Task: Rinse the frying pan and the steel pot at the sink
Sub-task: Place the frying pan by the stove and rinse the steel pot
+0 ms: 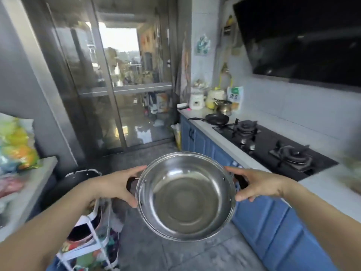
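I hold the steel pot point(185, 196) in mid-air over the kitchen floor, its empty shiny inside tilted toward me. My left hand point(117, 184) grips its black left handle. My right hand point(257, 183) grips the black right handle. The black frying pan point(216, 118) lies on the white counter at the far right, just beyond the stove, its long handle pointing left. No sink is in view.
A black gas stove point(273, 149) with two burners sits in the right counter above blue cabinets point(269, 222). A kettle point(224, 107) and small appliances stand at the counter's far end. A white rack point(91, 241) and a dark bin point(78, 178) stand at left. Glass doors point(117, 85) close the far end.
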Action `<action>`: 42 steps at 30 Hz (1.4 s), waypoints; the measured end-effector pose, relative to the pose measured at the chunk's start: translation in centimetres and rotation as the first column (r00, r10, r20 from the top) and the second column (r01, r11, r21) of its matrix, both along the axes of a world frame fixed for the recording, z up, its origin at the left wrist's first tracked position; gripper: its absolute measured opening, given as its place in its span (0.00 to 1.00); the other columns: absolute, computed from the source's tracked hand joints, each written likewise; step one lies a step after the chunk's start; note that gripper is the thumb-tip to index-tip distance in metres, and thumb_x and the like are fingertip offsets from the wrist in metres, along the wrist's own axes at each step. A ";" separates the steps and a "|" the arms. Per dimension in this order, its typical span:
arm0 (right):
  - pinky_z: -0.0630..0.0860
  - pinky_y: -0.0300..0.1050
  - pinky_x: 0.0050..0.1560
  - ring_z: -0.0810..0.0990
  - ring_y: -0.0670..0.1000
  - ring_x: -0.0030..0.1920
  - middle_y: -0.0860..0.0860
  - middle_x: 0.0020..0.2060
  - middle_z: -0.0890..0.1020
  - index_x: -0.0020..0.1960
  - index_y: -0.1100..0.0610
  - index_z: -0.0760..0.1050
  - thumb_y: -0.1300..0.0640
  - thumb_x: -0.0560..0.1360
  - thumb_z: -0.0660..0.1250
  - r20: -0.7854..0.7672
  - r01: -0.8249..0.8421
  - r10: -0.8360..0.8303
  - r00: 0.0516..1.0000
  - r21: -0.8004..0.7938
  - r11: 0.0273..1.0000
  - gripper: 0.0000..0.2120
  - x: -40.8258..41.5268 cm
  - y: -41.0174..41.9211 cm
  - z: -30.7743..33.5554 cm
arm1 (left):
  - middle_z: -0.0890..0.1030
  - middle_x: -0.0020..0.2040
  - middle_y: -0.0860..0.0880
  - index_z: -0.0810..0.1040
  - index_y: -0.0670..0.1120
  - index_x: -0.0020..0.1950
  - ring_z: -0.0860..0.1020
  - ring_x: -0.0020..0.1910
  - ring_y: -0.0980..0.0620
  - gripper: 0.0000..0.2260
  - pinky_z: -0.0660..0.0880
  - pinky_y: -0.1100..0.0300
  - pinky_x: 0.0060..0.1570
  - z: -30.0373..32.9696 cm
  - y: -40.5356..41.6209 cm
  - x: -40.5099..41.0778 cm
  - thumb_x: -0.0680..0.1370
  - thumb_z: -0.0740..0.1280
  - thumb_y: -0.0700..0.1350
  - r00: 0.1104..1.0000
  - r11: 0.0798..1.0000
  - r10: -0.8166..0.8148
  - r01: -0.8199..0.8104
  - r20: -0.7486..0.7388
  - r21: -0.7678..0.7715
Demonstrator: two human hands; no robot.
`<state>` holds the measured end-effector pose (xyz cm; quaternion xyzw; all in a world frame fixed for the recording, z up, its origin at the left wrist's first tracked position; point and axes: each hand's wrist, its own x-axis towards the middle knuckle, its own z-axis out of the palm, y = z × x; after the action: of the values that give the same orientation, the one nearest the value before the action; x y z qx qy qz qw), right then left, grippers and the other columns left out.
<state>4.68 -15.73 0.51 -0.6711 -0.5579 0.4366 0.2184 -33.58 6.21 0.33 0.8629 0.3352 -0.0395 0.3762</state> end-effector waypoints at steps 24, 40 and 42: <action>0.78 0.42 0.42 0.74 0.48 0.38 0.49 0.57 0.79 0.71 0.33 0.63 0.62 0.66 0.78 0.019 0.773 -0.773 0.634 -0.053 0.633 0.44 31.8 -22.0 -8.4 | 0.62 0.76 0.55 0.49 0.68 0.77 0.64 0.73 0.55 0.62 0.65 0.54 0.72 -8.4 -2.0 59.9 0.52 0.83 0.57 0.741 0.745 -0.667 0.666 -0.082 -0.039; 0.77 0.38 0.37 0.76 0.43 0.33 0.47 0.60 0.76 0.77 0.42 0.57 0.65 0.65 0.77 0.096 0.796 -0.792 0.603 -0.137 0.590 0.49 47.1 -23.4 -20.4 | 0.56 0.78 0.46 0.45 0.79 0.70 0.55 0.77 0.47 0.57 0.60 0.45 0.73 -19.3 -5.1 74.6 0.55 0.81 0.58 0.748 0.785 -0.612 0.613 -0.256 -0.084; 0.77 0.38 0.37 0.76 0.43 0.33 0.46 0.60 0.76 0.77 0.42 0.57 0.65 0.65 0.77 0.088 0.793 -0.790 0.607 -0.137 0.594 0.49 47.7 -23.4 -20.9 | 0.57 0.77 0.46 0.46 0.78 0.71 0.56 0.77 0.46 0.56 0.61 0.45 0.73 -19.6 -5.2 75.1 0.58 0.82 0.55 0.754 0.793 -0.604 0.603 -0.257 -0.093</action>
<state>52.39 -39.15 -20.39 -0.8681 -0.1670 0.3322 0.3289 41.52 1.00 -19.32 0.9098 0.0879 -0.2780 0.2954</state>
